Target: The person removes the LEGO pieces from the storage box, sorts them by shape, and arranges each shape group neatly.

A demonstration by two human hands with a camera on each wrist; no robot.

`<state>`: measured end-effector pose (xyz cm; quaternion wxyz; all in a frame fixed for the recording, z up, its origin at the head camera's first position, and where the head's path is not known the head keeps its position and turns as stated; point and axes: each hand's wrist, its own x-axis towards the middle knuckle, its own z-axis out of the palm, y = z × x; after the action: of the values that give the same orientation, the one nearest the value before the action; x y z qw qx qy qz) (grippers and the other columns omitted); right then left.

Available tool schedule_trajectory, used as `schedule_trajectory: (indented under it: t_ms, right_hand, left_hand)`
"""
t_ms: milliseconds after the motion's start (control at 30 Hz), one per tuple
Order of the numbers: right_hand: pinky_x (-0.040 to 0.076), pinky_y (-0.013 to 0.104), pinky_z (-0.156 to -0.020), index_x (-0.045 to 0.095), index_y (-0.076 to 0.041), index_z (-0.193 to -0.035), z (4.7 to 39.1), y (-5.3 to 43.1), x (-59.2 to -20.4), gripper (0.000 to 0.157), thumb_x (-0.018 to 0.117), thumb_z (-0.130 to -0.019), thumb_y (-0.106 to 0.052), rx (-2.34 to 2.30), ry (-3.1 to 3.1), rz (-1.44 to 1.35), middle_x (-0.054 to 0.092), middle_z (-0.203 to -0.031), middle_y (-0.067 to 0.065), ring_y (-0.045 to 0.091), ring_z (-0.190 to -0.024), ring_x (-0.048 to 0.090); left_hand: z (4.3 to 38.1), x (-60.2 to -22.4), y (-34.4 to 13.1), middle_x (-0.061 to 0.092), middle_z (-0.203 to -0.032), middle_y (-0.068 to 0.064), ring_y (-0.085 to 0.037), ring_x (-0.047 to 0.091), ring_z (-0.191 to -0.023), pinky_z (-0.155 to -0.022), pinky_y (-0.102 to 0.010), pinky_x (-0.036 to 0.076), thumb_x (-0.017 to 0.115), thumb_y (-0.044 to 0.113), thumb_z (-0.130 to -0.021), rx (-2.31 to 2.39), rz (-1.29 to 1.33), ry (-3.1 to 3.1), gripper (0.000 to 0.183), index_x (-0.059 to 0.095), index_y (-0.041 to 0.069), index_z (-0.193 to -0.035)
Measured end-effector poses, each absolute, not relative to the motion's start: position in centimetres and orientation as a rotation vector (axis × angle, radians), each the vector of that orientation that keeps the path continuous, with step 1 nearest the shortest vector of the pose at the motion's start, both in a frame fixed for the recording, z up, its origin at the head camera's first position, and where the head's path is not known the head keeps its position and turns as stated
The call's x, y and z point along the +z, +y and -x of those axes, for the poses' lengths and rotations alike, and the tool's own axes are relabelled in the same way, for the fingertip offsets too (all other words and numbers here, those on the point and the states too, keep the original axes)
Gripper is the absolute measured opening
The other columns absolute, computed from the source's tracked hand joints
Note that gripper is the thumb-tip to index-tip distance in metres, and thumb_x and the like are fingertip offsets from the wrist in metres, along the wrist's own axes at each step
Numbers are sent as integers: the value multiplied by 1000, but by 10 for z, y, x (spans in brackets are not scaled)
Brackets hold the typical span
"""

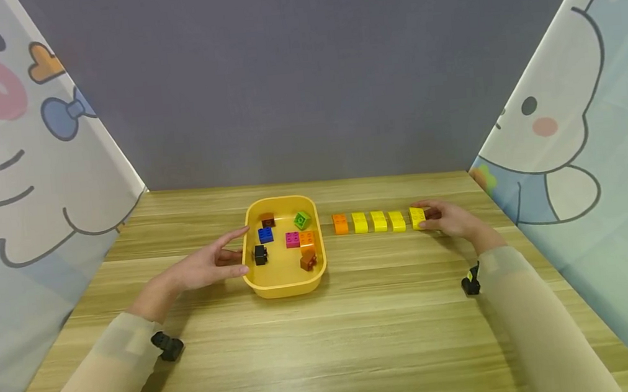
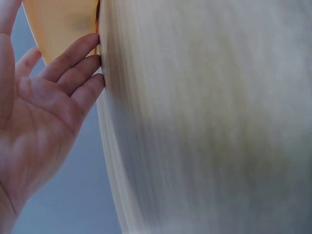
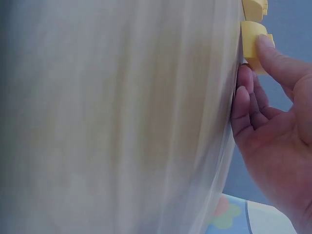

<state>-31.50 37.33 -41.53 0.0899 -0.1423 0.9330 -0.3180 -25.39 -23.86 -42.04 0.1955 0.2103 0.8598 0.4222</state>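
My right hand (image 1: 450,218) pinches a yellow toy brick (image 1: 417,217) between thumb and fingers at the right end of a row on the table. In the right wrist view the thumb lies against that brick (image 3: 254,44). Left of it in the row stand yellow bricks (image 1: 378,221) and one orange brick (image 1: 340,223). My left hand (image 1: 205,264), fingers spread and relaxed, touches the left side of a yellow bin (image 1: 285,290). Inside the bin lie loose bricks, among them a blue brick (image 1: 265,234), a pink brick (image 1: 292,239) and a green brick (image 1: 302,220).
The wood-grain table (image 1: 327,350) runs back to a grey panel (image 1: 304,78). Cartoon-printed cloth walls (image 1: 621,244) stand on the left and right sides. A small black camera (image 1: 167,346) sits at each wrist.
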Motion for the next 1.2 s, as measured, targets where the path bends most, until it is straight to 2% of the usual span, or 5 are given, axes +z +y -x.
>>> schedule_trajectory:
  t_ms: [167, 600, 967, 1100, 1200]
  right_hand:
    - [54, 60, -106, 48, -5, -164, 320, 372, -416, 60, 69, -110, -22, -903, 2756, 435, 58, -149, 39, 53, -135, 59]
    - [42, 70, -119, 44, -6, -167, 323, 372, -420, 59, 63, -113, -22, -880, 2709, 444, 49, -158, 38, 54, -142, 53]
    - [42, 71, -118, 43, -5, -167, 323, 374, -422, 60, 63, -113, -24, -867, 2713, 435, 49, -157, 39, 54, -141, 53]
    - [45, 68, -116, 40, -6, -169, 321, 375, -420, 63, 63, -113, -24, -893, 2698, 422, 48, -158, 39, 54, -142, 52]
    - [52, 56, -110, 36, -6, -170, 319, 377, -418, 66, 64, -113, -23, -930, 2692, 414, 49, -157, 39, 54, -141, 54]
  left_hand:
    - [254, -421, -240, 47, -166, -33, -52, 51, -152, -119, -67, 49, 77, 43, -104, 1189, -572, 2411, 97, 15, 30, -178]
    - [254, -422, -240, 47, -167, -33, -52, 50, -153, -120, -67, 47, 77, 43, -104, 1185, -568, 2408, 98, 14, 30, -178]
    - [251, -420, -239, 46, -167, -33, -52, 50, -153, -120, -66, 48, 77, 41, -105, 1183, -579, 2401, 99, 12, 29, -178]
    - [252, -421, -238, 46, -167, -33, -52, 50, -153, -120, -66, 48, 77, 42, -104, 1179, -581, 2407, 99, 12, 28, -178]
    - [253, -420, -237, 47, -167, -32, -52, 50, -153, -120, -67, 48, 77, 44, -104, 1175, -566, 2410, 99, 13, 30, -178]
